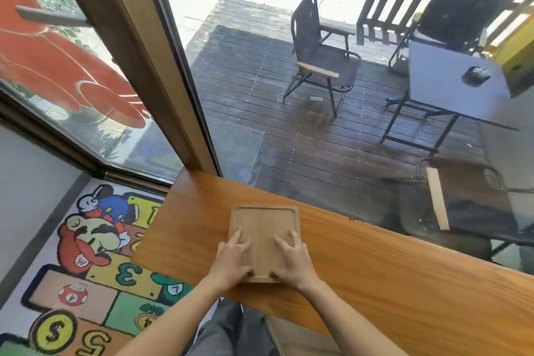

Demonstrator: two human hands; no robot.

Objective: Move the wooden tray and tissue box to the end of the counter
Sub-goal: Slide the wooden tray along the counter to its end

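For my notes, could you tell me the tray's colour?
Light tan wood tray, seen from the head camera.

Long wooden counter (pixel 390 277), orange-brown, glossy, set along window glass; left end seen beside window frame post. Wooden tray (pixel 264 233) laid flat on counter near left end, rounded corners, raised rim, interior bare. Tray's near edge at counter's front edge. Rest of counter surface bare in view.

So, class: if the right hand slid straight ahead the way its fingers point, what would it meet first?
Probably the far raised rim of the wooden tray. The right hand lies on the tray, fingers pointing at that rim; past it is bare counter, then window glass.
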